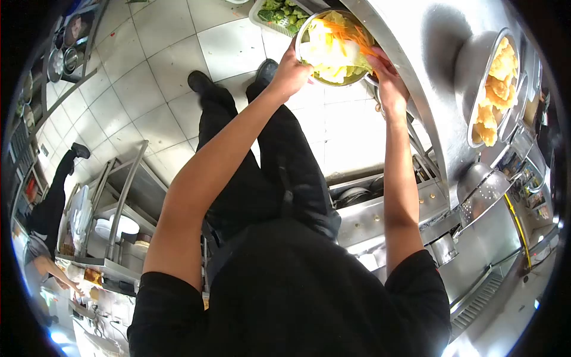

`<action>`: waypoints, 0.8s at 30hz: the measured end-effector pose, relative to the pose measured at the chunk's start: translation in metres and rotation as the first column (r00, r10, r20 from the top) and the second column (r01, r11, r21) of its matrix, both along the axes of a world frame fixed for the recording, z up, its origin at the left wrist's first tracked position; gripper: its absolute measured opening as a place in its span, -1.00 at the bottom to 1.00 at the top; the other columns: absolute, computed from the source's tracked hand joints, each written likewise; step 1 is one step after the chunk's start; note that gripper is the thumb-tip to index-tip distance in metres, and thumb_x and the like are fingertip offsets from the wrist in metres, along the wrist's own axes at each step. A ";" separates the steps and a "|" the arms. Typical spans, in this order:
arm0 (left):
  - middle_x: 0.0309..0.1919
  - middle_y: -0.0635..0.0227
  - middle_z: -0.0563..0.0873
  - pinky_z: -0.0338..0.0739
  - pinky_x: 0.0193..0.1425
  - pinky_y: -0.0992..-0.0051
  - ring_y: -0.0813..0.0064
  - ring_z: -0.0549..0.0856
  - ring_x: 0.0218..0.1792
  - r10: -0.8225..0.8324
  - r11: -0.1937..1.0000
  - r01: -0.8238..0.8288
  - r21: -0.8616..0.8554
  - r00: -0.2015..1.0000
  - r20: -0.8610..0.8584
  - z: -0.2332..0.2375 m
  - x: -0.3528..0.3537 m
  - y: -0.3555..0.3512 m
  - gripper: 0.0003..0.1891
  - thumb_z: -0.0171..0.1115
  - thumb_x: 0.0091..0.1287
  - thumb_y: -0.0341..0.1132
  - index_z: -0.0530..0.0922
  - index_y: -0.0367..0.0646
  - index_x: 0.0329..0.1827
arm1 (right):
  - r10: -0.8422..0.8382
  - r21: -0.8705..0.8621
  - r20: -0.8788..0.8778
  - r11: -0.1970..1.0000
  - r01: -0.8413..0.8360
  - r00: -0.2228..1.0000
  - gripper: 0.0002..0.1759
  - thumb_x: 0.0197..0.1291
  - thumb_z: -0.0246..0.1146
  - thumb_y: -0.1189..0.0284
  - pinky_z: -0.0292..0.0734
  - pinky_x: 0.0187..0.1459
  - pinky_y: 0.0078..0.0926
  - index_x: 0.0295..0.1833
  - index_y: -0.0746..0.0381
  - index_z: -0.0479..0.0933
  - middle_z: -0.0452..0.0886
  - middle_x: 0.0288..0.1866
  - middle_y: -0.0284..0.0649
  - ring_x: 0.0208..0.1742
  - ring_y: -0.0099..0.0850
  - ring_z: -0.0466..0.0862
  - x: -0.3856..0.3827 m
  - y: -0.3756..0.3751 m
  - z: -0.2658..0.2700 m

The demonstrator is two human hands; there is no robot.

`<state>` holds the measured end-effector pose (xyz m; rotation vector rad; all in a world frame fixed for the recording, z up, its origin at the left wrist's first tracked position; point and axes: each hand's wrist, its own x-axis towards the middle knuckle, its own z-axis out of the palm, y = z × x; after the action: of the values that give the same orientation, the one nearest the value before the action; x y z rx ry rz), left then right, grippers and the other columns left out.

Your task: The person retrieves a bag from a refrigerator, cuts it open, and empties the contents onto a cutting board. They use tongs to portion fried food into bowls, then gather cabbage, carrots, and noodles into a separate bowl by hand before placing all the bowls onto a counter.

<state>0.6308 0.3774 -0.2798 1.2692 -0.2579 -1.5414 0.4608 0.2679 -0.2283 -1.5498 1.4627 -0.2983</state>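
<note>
A round metal bowl (305, 37) of cut vegetables is between my hands at the top of the head view. Pale leafy pieces (333, 50) and orange carrot strips (339, 30) fill it. My left hand (290, 74) is closed on the bowl's left rim, thumb toward me. At the opposite side, my right hand (389, 82) grips the right edge, its fingertips by the carrot strips. The bowl's underside is hidden.
A steel counter (425, 89) on the right carries a large bowl (474, 68) of golden fried-looking pieces (498, 89). Beyond stands a perforated strainer (482, 193). A crate of green vegetables (270, 21) sits low behind my bowl. Another person (50, 208) is at far left.
</note>
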 end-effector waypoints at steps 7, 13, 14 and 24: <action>-0.04 0.19 0.53 0.63 -0.46 0.57 0.47 0.63 -0.23 -0.027 0.999 0.028 0.019 0.999 -0.030 -0.002 0.000 0.002 -0.28 0.04 0.03 -0.58 0.08 -0.09 0.34 | 0.331 -0.217 -0.205 0.903 -0.372 0.921 -0.83 0.15 0.18 0.55 0.41 0.02 -0.61 -0.13 0.33 0.56 0.58 -0.10 -0.24 -0.06 -0.47 0.53 0.000 -0.006 0.004; -0.08 0.15 0.54 0.62 -0.36 0.53 0.49 0.61 -0.28 0.006 1.000 -0.006 0.026 1.000 -0.011 -0.002 -0.003 0.010 -0.33 -0.01 0.02 -0.58 0.10 -0.24 0.30 | 0.191 -0.264 0.001 0.947 -0.184 0.982 -0.83 0.13 0.19 0.55 0.41 0.00 -0.59 -0.14 0.29 0.56 0.58 -0.12 -0.25 -0.09 -0.46 0.54 -0.039 -0.025 -0.003; -0.07 0.15 0.54 0.63 -0.34 0.52 0.47 0.62 -0.25 0.012 1.000 -0.011 0.019 1.000 -0.013 -0.006 -0.003 0.011 -0.34 -0.01 0.03 -0.58 0.10 -0.24 0.29 | 0.117 -0.252 0.087 0.963 -0.091 0.989 -0.84 0.13 0.20 0.55 0.41 0.00 -0.59 -0.15 0.29 0.56 0.59 -0.12 -0.25 -0.10 -0.46 0.55 -0.041 -0.028 0.003; -0.04 0.11 0.51 0.66 -0.23 0.41 0.36 0.61 -0.13 0.037 0.999 -0.037 -0.002 0.999 -0.035 -0.016 0.003 0.017 -0.39 -0.01 0.01 -0.60 0.15 -0.30 0.23 | -0.036 -0.201 0.095 0.978 0.054 0.995 -0.86 0.10 0.24 0.54 0.43 -0.07 -0.57 -0.20 0.32 0.53 0.60 -0.20 -0.21 -0.19 -0.49 0.56 -0.019 -0.035 0.016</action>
<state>0.6340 0.3945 -0.2954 1.2370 -0.2123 -1.5298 0.4417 0.2324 -0.2123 -1.6435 1.4324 -0.5537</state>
